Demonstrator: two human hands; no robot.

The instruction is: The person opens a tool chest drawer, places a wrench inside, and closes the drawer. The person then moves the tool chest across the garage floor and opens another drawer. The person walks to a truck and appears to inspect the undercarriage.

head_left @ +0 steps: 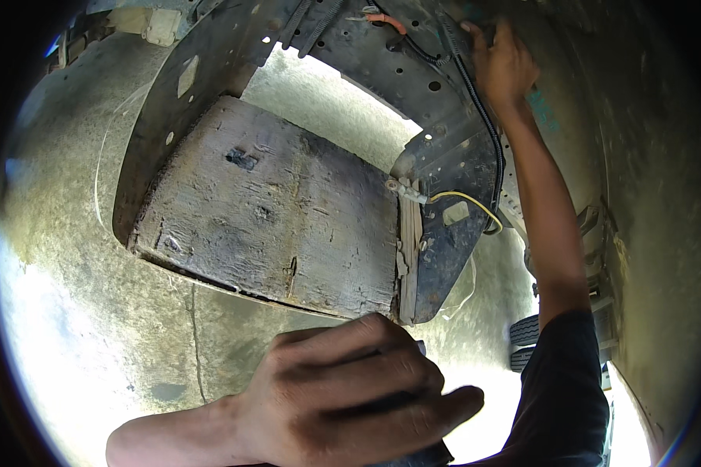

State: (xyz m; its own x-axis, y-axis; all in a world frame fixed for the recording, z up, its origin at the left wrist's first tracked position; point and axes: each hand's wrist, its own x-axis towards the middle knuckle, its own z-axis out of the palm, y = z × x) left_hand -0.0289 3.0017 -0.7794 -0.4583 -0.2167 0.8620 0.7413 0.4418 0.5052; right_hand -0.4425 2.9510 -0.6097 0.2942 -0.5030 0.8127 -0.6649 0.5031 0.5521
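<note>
My left hand (350, 393) is in the near middle with its fingers curled round. A small grey tip shows beyond the knuckles and something dark lies under the fingers, too hidden to name. My right hand (508, 68) reaches far up to the dark metal frame (424, 93), beside a black corrugated cable sleeve (475, 89). Its thumb and forefinger curl round a dark part that I cannot make out. Between the hands, a worn wooden board (265, 210) sits inside the frame. A yellow wire (471, 201) runs from a metal cable lug (406, 190) beside the board.
Splintered wood strips (408, 257) stand along the board's right edge. A red-sheathed cable (387, 21) crosses the frame's far part. Dark tyres (524, 331) show at the right. Stained concrete floor (62, 233) spreads below, with a crack (196, 342) near the front.
</note>
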